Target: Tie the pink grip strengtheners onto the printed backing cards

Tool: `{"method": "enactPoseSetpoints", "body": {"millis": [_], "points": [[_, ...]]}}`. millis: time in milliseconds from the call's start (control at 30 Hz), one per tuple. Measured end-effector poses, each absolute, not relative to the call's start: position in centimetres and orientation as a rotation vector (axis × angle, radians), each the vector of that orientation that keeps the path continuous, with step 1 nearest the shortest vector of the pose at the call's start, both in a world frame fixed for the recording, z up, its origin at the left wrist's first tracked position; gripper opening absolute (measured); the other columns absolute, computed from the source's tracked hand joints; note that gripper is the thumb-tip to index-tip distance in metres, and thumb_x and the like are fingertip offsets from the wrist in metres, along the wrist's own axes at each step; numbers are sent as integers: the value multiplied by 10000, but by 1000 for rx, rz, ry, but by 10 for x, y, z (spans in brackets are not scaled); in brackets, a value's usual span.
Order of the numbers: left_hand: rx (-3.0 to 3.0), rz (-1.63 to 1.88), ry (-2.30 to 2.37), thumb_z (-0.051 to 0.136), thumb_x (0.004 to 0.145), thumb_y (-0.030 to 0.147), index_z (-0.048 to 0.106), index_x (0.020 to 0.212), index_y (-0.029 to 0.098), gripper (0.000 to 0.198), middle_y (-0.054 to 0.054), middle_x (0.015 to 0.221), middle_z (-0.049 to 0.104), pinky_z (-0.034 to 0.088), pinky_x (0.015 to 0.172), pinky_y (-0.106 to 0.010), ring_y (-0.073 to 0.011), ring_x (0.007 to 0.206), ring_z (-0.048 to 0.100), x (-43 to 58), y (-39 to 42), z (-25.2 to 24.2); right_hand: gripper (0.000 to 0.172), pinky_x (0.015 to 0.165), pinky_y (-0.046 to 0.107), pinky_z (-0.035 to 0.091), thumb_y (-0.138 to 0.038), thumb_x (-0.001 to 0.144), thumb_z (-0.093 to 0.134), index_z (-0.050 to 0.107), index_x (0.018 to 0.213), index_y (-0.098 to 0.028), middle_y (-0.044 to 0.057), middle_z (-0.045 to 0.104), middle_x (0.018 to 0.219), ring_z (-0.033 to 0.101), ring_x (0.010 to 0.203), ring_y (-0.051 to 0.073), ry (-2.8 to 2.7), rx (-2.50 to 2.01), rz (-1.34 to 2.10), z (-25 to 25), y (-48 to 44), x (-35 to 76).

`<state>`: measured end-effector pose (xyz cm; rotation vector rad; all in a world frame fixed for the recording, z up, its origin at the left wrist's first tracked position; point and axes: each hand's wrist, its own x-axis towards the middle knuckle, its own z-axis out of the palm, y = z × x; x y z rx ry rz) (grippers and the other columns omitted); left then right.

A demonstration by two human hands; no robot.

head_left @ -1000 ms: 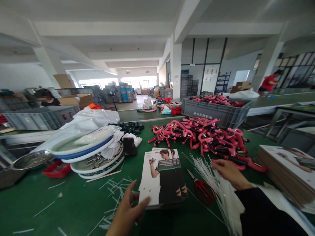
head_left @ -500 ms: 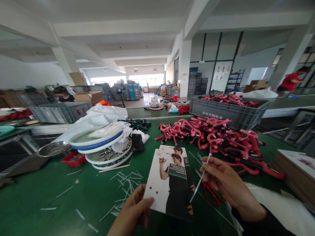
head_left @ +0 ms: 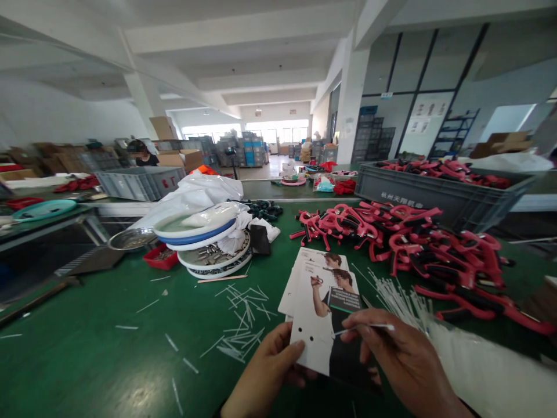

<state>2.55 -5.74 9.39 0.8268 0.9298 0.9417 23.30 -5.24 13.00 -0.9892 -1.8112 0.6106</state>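
Note:
My left hand (head_left: 270,371) grips the lower left corner of a printed card (head_left: 326,319) that shows a person in black and has punched holes near its bottom. My right hand (head_left: 400,360) pinches a thin white cable tie (head_left: 365,328), its tip lying across the card. More printed cards (head_left: 304,273) lie in a stack on the green table (head_left: 108,348) just beyond. A bundle of white cable ties (head_left: 400,296) lies to the right of the card.
A heap of red and black clamps (head_left: 426,249) covers the table's right side, with a grey crate (head_left: 439,191) of more behind. Stacked round trays (head_left: 204,244) and white bags sit at centre left. Cut tie scraps (head_left: 243,325) litter the table. A person (head_left: 141,154) works far left.
My left hand lifted one card off the stack. My right hand left the tie bundle with a single tie and brought it over the card. The view swung left.

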Motion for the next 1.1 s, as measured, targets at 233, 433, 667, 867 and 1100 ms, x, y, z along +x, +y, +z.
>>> {"method": "enactPoseSetpoints", "body": {"millis": [233,433,667,867,1100], "points": [[774,974,935,610,773,260,534,1111,118,374,-64,806,682,423,447,-150,-101,553,621,23,-60,93,149,449,147,482,-205,907,422,563,936,-243,-16,671,755,595,477,64,-1903,-959,633,141,-53,231],[767,988,927,595,787,237,540,1104,119,343,-56,774,683,423,434,-141,-96,539,615,23,-60,94,157,446,156,480,-185,902,418,562,927,-241,-19,661,731,578,457,67,-1998,-894,645,147,-54,233],[581,1015,748,532,835,383,583,1065,99,369,-77,769,676,468,436,-138,-120,574,638,29,-58,104,177,581,201,532,-158,887,431,560,982,-236,17,681,825,646,623,112,-2059,-797,518,142,-40,227],[142,1137,715,553,828,137,599,958,85,148,-42,755,662,456,442,-71,-47,532,614,38,-44,108,229,777,245,531,-98,851,478,576,992,-248,23,680,953,641,897,142,-2098,-680,429,126,-32,228],[396,1135,703,686,709,92,526,1026,125,357,-40,797,651,496,539,-163,-91,606,623,57,-40,110,244,742,253,548,-79,845,491,578,990,-255,34,676,963,643,897,145,-2046,-658,378,125,-29,236]]}}
